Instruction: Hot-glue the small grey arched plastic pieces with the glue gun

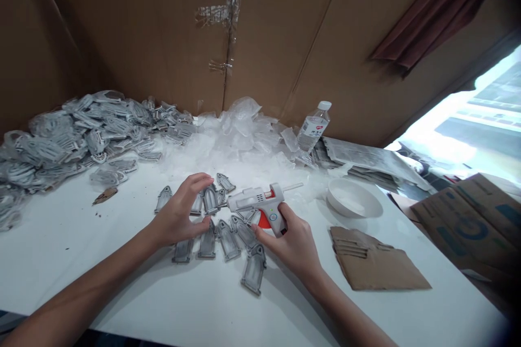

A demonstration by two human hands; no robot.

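My right hand [295, 238] grips a white hot glue gun [260, 203] by its handle, with a clear glue stick [293, 186] poking out of the back. The nozzle points left, close to a grey arched plastic piece [210, 200]. My left hand [183, 211] is to the left of the nozzle, thumb and fingers spread apart around that piece's area, with no firm hold visible. Several similar grey pieces lie about the hands, among them one nearest me [254, 271] and one at the far side [225, 181]. An orange-red part [264, 220] shows beside the gun's handle.
A big heap of bagged grey pieces [93, 124] fills the back left. Crumpled clear plastic bags [244, 130] lie at the back middle, beside a bottle [315, 127]. On the right are a white bowl [376, 206], folded cardboard [378, 268] and a cardboard box [472, 222].
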